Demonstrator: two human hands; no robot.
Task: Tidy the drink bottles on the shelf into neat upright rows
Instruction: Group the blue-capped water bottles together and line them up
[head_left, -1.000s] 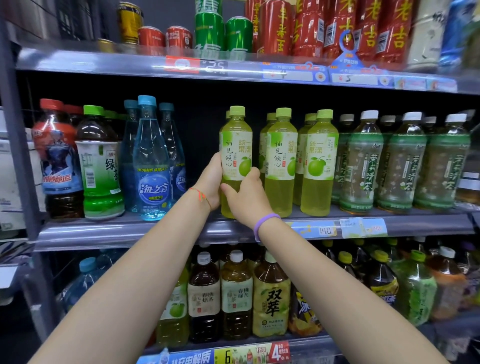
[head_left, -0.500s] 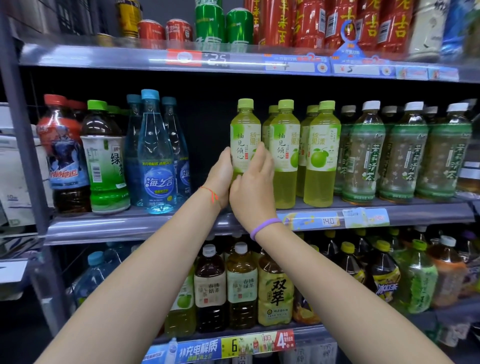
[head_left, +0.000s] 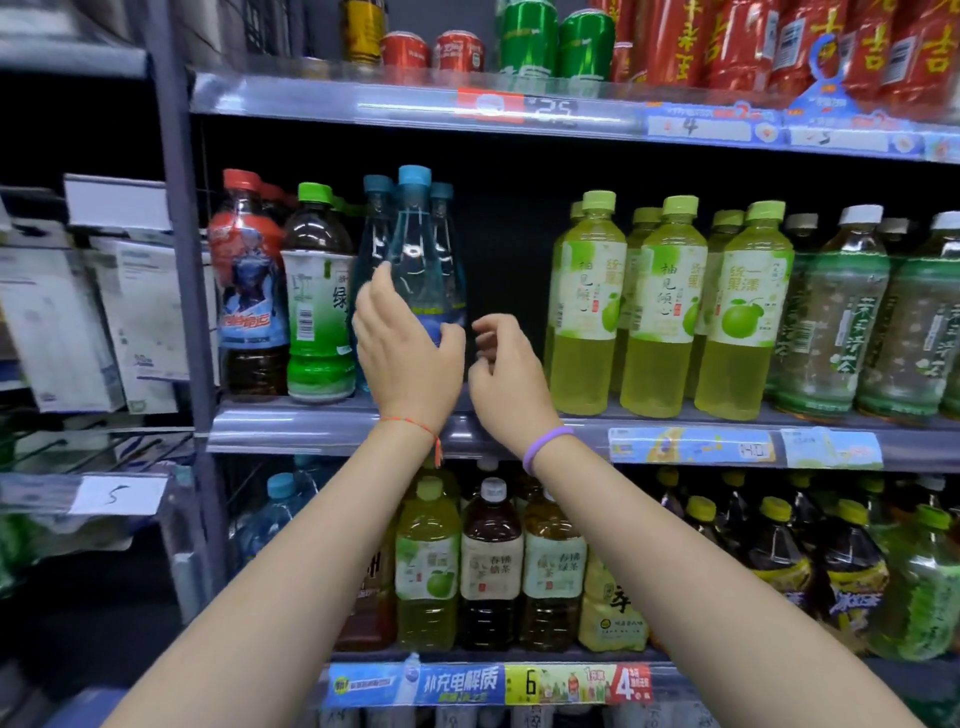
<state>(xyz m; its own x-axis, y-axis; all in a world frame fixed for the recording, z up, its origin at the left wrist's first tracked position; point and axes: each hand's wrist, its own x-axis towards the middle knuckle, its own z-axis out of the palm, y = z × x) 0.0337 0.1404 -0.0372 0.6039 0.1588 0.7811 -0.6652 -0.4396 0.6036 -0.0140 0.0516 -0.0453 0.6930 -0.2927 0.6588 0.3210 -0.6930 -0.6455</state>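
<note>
On the middle shelf (head_left: 322, 431), three blue water bottles (head_left: 415, 244) stand bunched together, the front one ahead of the other two. My left hand (head_left: 408, 358) is wrapped around the lower part of that front bottle, fingers on its left side and thumb on its label. My right hand (head_left: 506, 379) hovers in the dark gap just to the right, fingers loosely curled around nothing. Further right, yellow-green pomelo drink bottles (head_left: 587, 306) stand upright in rows. A red-capped cola bottle (head_left: 247, 291) and a green tea bottle (head_left: 317, 296) stand left of the blue ones.
Pale green jasmine tea bottles (head_left: 836, 317) fill the shelf's right end. Cans and red bottles (head_left: 670, 41) line the top shelf, and larger tea bottles (head_left: 491, 566) the bottom shelf. A grey upright post (head_left: 182, 260) borders the left side, with white boxes (head_left: 135, 312) beyond it.
Both hands have let go of the leftmost yellow-green bottle, which now stands in line with its row. They have moved left, and my left hand has closed on the front blue bottle.
</note>
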